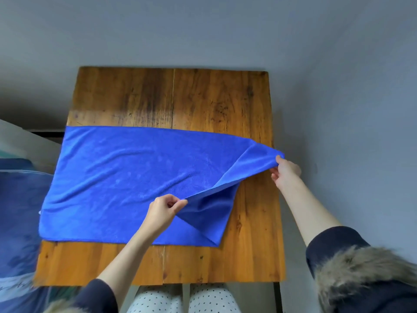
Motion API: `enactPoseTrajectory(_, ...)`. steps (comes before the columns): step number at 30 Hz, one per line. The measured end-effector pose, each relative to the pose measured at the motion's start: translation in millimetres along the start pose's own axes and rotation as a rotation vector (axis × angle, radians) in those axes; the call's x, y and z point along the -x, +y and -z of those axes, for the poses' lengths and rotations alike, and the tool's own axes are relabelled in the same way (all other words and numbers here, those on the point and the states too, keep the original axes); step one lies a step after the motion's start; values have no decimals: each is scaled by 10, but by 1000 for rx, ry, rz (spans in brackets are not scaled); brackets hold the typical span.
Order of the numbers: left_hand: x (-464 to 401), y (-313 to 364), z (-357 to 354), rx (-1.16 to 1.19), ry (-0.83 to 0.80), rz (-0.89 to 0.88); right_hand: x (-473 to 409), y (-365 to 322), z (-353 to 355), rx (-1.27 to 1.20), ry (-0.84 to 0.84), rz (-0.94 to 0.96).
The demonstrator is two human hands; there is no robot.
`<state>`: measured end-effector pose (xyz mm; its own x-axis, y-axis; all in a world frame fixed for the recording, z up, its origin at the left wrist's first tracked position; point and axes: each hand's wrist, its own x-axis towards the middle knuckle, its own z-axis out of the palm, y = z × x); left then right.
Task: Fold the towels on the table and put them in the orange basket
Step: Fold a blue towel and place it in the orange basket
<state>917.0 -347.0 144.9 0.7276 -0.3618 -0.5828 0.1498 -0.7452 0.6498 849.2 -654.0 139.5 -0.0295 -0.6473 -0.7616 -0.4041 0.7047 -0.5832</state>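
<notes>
A blue towel (126, 177) lies on the counter (203, 98), its right end lifted, pinched by the left hand (163, 212) and right hand (285, 171); uneven pulling could skew the fold.

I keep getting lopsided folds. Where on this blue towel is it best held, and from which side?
Probably by the two corners of its right short edge, coming from the right. The blue towel lies flat across the table with that edge already lifted: the right hand pinches the far corner, the left hand the near one, so the edge can carry leftward evenly.
</notes>
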Motion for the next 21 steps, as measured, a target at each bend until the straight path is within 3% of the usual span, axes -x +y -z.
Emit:
enactPoseTrajectory(5,107,507,-328,78,-432,-80,-143,-412,250,50,51,184)
enactPoseTrajectory(11,260,1020,-575,307,-709,-129,-125,-787,495,103,156,305)
enactPoseTrajectory(17,341,1081,-482,315,-736,-164,91,-857,448,177,117,405)
enactPoseTrajectory(21,331,724,-26,388,-654,-123,438,-777,86,291,-40,527)
